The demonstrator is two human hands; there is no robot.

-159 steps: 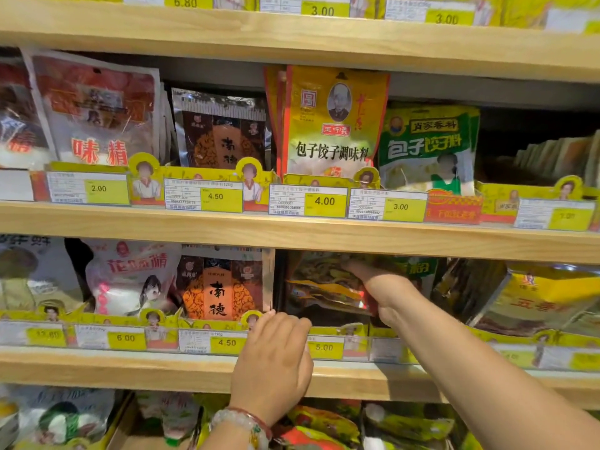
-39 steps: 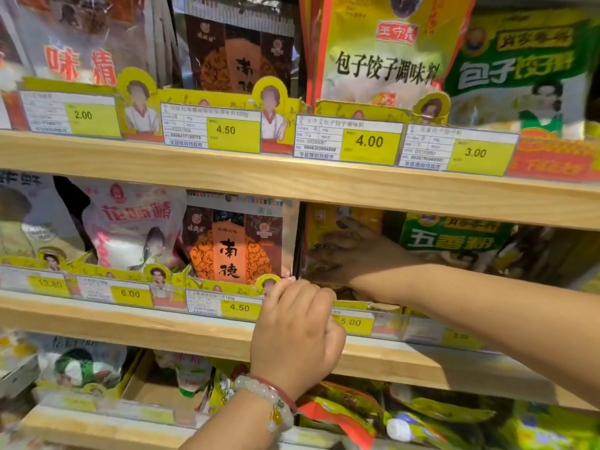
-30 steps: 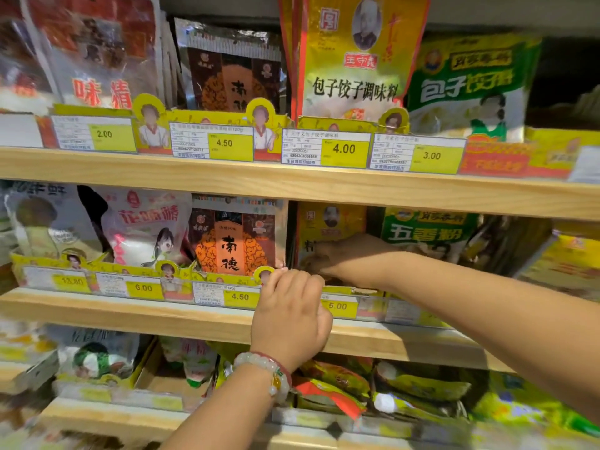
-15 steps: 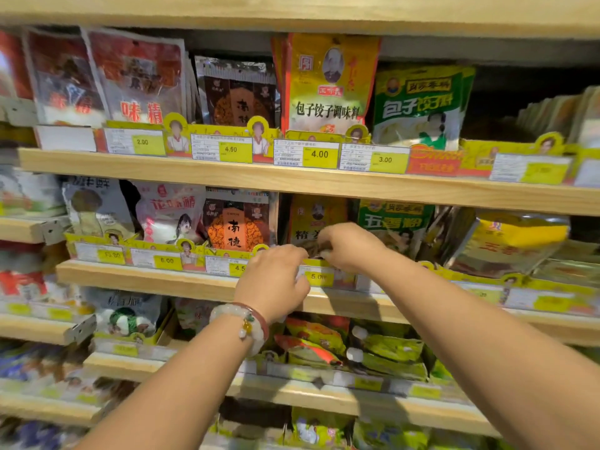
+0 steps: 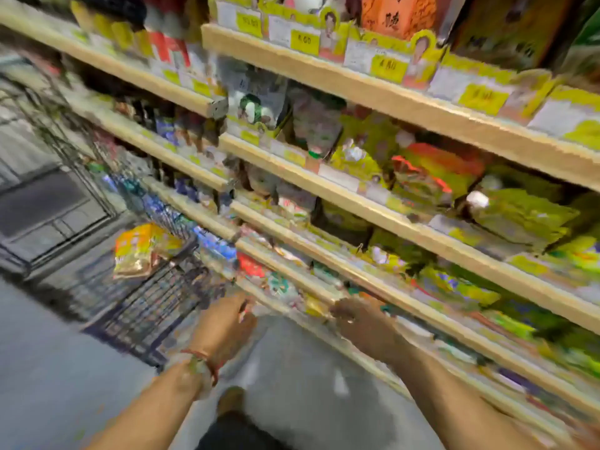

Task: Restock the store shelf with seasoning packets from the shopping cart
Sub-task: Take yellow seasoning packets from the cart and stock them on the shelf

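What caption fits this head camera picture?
Blurry look down: both hands, left hand and right hand, hang empty between shelf and shopping cart holding seasoning packets.

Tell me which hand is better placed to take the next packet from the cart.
Probably the left hand: it hangs closer to the cart, where a yellow packet lies. The right hand is over by the lower shelves.

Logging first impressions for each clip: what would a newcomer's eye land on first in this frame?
Probably the two bare arms reaching in from the bottom edge, the left hand with a beaded bracelet and the right hand near the low shelves, both apparently empty, though blur hides detail. Next, the orange-yellow packet on the dark wire shopping cart at left, then the wooden shelves with yellow price tags slanting across the right.
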